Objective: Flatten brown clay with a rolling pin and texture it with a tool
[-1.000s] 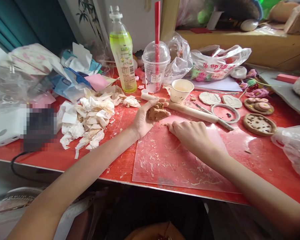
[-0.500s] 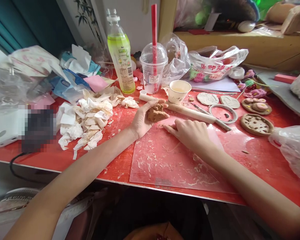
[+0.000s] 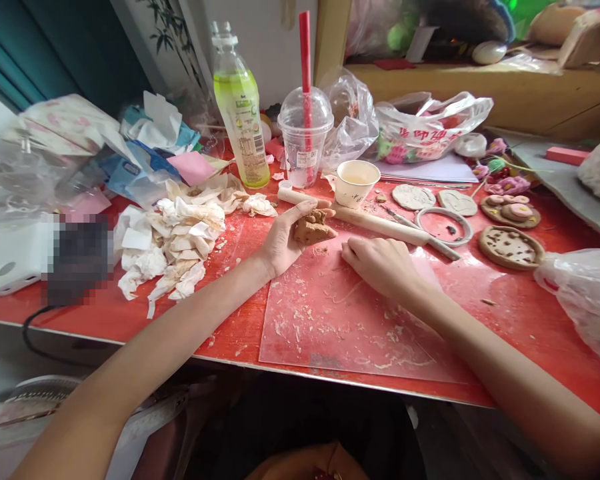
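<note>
A lumpy piece of brown clay [image 3: 314, 227] rests in my left hand [image 3: 286, 239], whose thumb and fingers curve round it above the far edge of a clear plastic mat [image 3: 320, 320]. To its right, my right hand [image 3: 380, 263] is closed over the mat, knuckles up. Its fingertips are tucked under, so whatever they may hold is hidden. The two hands are a short gap apart. Behind them lie a pale wooden rolling pin [image 3: 380, 225] and a paper cup [image 3: 356, 183] of cloudy liquid. Clay crumbs and thin shreds dot the mat.
Crumpled tissues [image 3: 175, 233] are heaped at left, beside a white device [image 3: 15, 260]. Behind stand a green drink bottle [image 3: 243, 127] and a domed plastic cup [image 3: 306, 140]. At right are a ring [image 3: 445, 227], a round spotted clay piece [image 3: 511, 248] and a plastic bag [image 3: 585, 293].
My right hand has drawn slightly right, away from the clay, and its outstretched index finger has curled in. My left hand keeps the clay in nearly the same place.
</note>
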`<state>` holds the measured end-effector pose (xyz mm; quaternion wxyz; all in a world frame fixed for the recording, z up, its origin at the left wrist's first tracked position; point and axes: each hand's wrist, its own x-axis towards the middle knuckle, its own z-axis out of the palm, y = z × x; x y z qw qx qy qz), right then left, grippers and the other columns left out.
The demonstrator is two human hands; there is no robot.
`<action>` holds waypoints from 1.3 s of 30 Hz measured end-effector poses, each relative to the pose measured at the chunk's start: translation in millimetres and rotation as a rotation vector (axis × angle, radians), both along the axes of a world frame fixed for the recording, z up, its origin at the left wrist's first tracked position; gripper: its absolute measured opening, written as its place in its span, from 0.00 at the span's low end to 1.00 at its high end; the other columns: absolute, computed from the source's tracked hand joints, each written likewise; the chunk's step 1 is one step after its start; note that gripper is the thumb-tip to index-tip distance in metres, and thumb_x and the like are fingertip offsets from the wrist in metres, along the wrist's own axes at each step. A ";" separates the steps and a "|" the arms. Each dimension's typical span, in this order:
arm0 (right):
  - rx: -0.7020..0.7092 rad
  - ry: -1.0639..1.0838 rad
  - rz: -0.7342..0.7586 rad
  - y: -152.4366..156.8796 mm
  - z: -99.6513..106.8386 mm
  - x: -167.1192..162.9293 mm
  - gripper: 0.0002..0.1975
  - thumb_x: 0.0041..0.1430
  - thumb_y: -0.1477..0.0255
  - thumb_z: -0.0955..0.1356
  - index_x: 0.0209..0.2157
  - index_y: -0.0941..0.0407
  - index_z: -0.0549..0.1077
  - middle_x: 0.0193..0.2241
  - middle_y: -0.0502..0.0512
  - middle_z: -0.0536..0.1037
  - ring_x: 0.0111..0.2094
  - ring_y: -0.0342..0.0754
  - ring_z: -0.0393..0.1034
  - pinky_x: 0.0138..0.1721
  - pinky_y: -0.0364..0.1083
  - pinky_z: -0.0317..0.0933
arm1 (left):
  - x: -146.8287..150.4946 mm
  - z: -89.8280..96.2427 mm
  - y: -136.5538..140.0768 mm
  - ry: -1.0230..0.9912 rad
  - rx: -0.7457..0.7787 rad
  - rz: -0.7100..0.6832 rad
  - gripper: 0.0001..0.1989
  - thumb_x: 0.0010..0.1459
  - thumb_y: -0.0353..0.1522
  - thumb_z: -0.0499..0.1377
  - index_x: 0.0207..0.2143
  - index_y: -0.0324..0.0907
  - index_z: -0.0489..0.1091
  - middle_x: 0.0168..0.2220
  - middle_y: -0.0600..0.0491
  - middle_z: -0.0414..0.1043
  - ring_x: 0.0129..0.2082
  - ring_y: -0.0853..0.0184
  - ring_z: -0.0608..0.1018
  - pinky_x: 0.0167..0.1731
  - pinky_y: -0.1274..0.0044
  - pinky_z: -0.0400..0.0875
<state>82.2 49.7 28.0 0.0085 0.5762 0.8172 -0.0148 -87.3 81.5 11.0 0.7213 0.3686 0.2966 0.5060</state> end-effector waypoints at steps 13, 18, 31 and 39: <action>0.149 -0.147 0.041 8.5 -12.4 6.8 0.27 0.65 0.56 0.52 0.32 0.59 0.72 0.23 0.59 0.75 0.22 0.48 0.65 0.24 0.44 0.39 | 1.3 1.3 -0.9 0.009 -0.004 -0.019 0.13 0.54 0.37 0.57 0.38 0.38 0.73 0.35 0.52 0.76 0.27 0.70 0.78 0.38 0.74 0.73; 0.086 -0.190 0.070 2.7 -2.8 -4.5 0.16 0.61 0.77 0.56 0.29 0.60 0.72 0.21 0.61 0.74 0.23 0.49 0.68 0.22 0.45 0.38 | 1.8 4.0 -3.2 0.001 0.011 -0.017 0.12 0.54 0.36 0.56 0.36 0.38 0.73 0.34 0.52 0.75 0.27 0.71 0.77 0.38 0.75 0.73; 0.117 -0.172 0.321 18.9 -13.4 8.5 0.18 0.63 0.74 0.53 0.32 0.61 0.72 0.22 0.59 0.74 0.19 0.44 0.59 0.24 0.46 0.37 | 3.1 -2.3 3.4 -0.002 0.025 -0.069 0.12 0.55 0.36 0.56 0.38 0.39 0.72 0.36 0.53 0.75 0.28 0.70 0.78 0.37 0.73 0.74; -0.025 0.359 0.234 21.9 -4.8 22.1 0.25 0.66 0.63 0.51 0.29 0.58 0.72 0.28 0.55 0.76 0.26 0.43 0.64 0.28 0.43 0.51 | 2.8 2.2 0.9 0.024 0.031 -0.029 0.12 0.55 0.35 0.55 0.37 0.38 0.73 0.34 0.51 0.75 0.27 0.71 0.76 0.38 0.73 0.74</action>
